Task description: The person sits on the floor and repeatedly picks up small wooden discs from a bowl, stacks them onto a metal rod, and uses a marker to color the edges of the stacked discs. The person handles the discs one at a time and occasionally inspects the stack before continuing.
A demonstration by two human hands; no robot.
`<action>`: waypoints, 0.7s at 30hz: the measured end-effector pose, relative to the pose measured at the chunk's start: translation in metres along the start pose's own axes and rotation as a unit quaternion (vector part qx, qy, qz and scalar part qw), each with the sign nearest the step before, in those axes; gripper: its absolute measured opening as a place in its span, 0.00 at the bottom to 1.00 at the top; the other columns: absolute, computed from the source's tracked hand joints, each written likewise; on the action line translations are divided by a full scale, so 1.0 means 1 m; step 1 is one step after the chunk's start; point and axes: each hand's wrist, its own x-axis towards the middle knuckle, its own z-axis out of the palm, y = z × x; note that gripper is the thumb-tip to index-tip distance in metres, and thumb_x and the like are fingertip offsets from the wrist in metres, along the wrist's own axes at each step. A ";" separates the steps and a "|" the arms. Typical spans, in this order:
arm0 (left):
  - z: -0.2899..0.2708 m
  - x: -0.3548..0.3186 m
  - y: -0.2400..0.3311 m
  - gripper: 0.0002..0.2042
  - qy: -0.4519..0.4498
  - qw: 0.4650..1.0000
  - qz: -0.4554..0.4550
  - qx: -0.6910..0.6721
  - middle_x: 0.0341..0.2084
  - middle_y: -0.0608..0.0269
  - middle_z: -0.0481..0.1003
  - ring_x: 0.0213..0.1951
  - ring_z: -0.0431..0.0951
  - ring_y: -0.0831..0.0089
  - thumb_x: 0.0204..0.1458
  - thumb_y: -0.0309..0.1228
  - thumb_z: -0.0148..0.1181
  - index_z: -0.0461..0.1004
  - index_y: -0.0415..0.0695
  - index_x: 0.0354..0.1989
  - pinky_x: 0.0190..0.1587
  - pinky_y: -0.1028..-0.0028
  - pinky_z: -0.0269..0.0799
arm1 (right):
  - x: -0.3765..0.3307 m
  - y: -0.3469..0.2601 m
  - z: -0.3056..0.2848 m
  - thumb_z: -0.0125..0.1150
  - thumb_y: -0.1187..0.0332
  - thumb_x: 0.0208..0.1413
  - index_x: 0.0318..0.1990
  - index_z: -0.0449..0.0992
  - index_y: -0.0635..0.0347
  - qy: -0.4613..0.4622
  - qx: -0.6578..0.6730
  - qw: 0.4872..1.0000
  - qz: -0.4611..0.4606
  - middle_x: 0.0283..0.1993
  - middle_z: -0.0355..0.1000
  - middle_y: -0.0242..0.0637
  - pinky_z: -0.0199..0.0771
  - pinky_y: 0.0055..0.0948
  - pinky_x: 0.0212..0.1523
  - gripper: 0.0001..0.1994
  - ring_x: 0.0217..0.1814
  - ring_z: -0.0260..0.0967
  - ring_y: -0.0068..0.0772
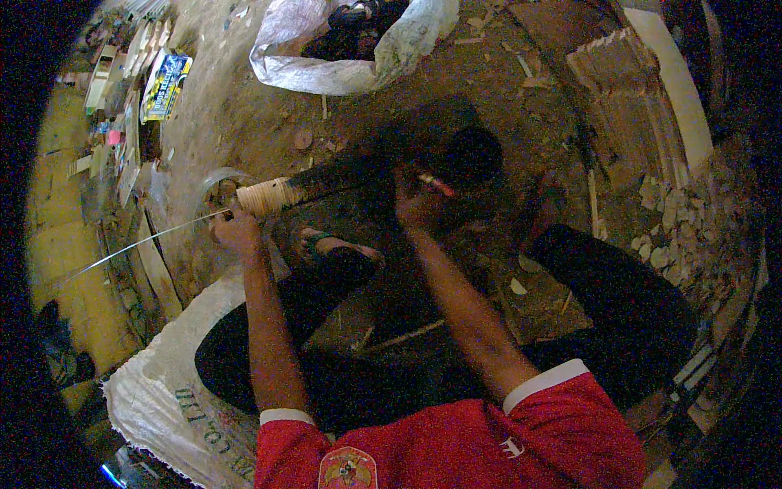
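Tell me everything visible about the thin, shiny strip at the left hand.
The strip is long, narrow, pale and shiny; I cannot tell its material. Its near end is held in the left hand. From there it runs left and downward in the picture, bending gently, across the yellowish floor. Its far end fades out; whether it touches down is unclear.

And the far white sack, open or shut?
Open: the sack's mouth is spread wide, its rim lying around dark contents that show inside.
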 end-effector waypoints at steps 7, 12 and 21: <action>-0.013 0.000 0.003 0.23 -0.050 0.999 -0.011 -0.016 0.37 0.35 0.81 0.40 0.81 0.40 0.59 0.43 0.64 0.79 0.27 0.43 0.47 0.52 0.75 | -0.074 0.025 -0.020 0.62 0.60 0.67 0.52 0.79 0.61 0.029 -0.248 0.959 -0.137 0.52 0.78 0.45 0.74 0.43 0.58 0.15 0.51 0.75 0.48; -0.008 -0.009 -0.001 0.22 0.009 0.998 -0.008 -0.065 0.39 0.37 0.82 0.43 0.81 0.42 0.59 0.41 0.64 0.80 0.27 0.45 0.51 0.54 0.75 | -0.028 0.035 0.013 0.70 0.58 0.61 0.51 0.79 0.61 -0.005 0.193 0.981 0.035 0.50 0.79 0.44 0.74 0.42 0.58 0.18 0.51 0.75 0.48; -0.002 -0.006 -0.005 0.22 0.004 0.998 -0.055 -0.028 0.36 0.42 0.83 0.38 0.83 0.47 0.56 0.43 0.68 0.81 0.31 0.40 0.43 0.55 0.76 | -0.051 0.012 -0.026 0.71 0.58 0.60 0.50 0.79 0.60 -0.002 0.015 1.000 0.010 0.49 0.79 0.41 0.74 0.43 0.57 0.18 0.51 0.75 0.46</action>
